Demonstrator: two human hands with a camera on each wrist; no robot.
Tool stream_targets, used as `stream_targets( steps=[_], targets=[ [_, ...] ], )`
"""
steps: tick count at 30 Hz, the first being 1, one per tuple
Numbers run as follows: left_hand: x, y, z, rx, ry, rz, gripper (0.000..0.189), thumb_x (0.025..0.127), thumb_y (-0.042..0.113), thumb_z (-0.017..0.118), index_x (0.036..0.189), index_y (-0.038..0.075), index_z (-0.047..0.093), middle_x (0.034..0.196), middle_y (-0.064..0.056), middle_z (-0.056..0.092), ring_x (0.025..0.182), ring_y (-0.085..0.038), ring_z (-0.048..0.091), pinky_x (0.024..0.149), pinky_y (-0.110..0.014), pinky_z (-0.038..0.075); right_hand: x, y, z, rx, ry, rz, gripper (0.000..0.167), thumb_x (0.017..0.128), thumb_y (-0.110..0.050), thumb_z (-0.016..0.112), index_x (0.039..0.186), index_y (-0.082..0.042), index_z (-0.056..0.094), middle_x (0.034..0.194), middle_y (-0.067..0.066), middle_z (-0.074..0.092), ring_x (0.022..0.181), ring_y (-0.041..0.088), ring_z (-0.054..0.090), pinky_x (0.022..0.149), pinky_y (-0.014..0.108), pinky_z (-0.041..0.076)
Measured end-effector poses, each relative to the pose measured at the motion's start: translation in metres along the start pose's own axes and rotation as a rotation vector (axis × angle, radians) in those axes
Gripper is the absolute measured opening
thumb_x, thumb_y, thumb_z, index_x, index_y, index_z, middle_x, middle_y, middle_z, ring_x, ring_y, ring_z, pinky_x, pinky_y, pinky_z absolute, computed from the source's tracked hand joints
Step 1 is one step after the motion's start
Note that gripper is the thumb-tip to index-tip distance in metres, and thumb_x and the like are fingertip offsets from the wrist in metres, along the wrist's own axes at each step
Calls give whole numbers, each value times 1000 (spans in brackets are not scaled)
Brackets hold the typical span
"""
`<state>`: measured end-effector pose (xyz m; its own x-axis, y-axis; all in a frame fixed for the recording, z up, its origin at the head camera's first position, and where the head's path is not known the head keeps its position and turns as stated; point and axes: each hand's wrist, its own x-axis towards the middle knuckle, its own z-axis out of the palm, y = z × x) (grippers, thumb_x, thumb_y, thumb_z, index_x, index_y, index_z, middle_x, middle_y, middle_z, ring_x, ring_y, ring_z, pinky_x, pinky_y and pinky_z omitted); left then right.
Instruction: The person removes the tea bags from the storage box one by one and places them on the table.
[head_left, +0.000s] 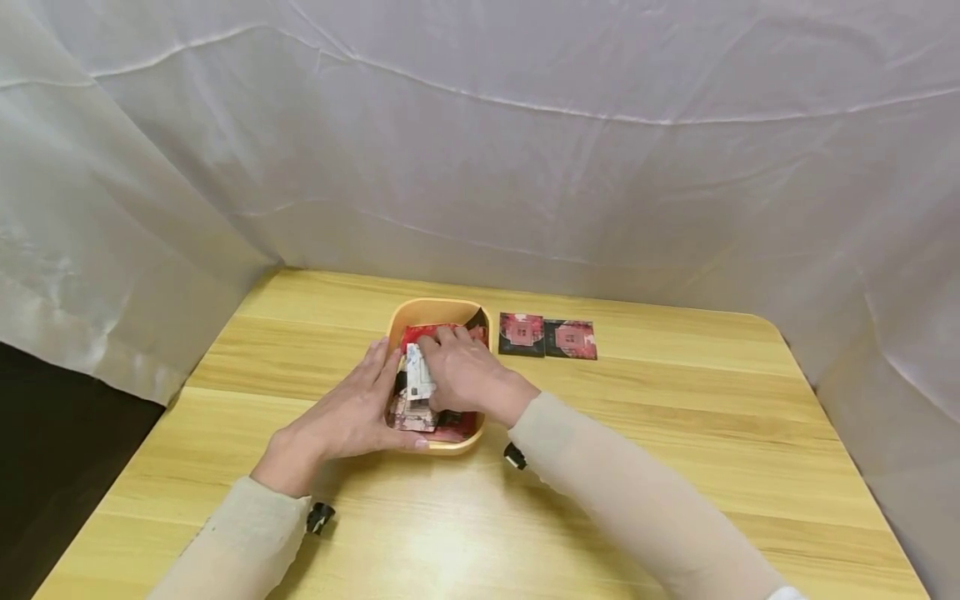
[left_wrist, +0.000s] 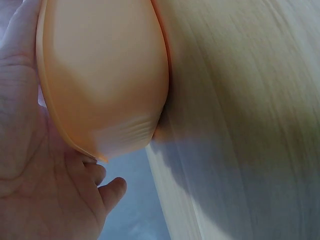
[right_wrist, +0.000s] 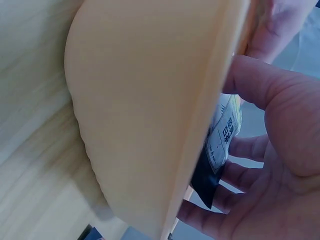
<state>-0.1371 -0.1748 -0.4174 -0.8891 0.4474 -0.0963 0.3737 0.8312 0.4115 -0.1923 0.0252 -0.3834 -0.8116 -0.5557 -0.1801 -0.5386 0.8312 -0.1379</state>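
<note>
Pale sleeves stretch across a wood-grain table toward an orange basket of flat packets. Inside its rim, a person's right hand bends over a white packet lying on top; with the knuckles in the way, I cannot tell whether thumb and fingers pinch it or merely touch it. Spread against the basket's left side, thumb along the near rim, the left hand makes a sound brace against sliding. Good handling seems to call for fingertips on one packet's edge only, so that the red packets at the far end are neither dragged nor creased, and for a light touch, since the wrappers look thin. Just right of the basket, two red-and-black packets lie flat, nearly edge to edge, before a pale curtain.
</note>
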Motion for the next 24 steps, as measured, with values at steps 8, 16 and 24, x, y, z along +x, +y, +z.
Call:
stream_targets(
  steps=[8, 16, 24],
  targets=[
    [-1, 0, -1, 50, -11, 7, 145, 74, 94, 61, 167, -4, 8, 177, -21, -4, 164, -39, 0, 131, -56, 18, -9, 10, -9, 21, 15, 0, 98, 83, -38, 90, 162, -10, 38, 156, 16, 48, 141, 34, 47, 121, 49, 42],
    [-3, 1, -3, 61, -12, 4, 146, 73, 92, 65, 167, -4, 7, 176, -23, -4, 164, -41, 2, 130, -56, 20, -23, 21, -26, 37, 80, -27, 93, 84, -34, 89, 160, -11, 40, 153, 15, 51, 136, 32, 50, 116, 47, 48],
    [-6, 0, -1, 43, -4, -15, 141, 77, 91, 64, 167, -4, 11, 175, -25, -5, 163, -43, 2, 129, -58, 21, -39, 36, -34, 48, 120, -11, 94, 84, -34, 88, 161, -13, 38, 152, 14, 51, 132, 30, 52, 113, 46, 49]
  ],
)
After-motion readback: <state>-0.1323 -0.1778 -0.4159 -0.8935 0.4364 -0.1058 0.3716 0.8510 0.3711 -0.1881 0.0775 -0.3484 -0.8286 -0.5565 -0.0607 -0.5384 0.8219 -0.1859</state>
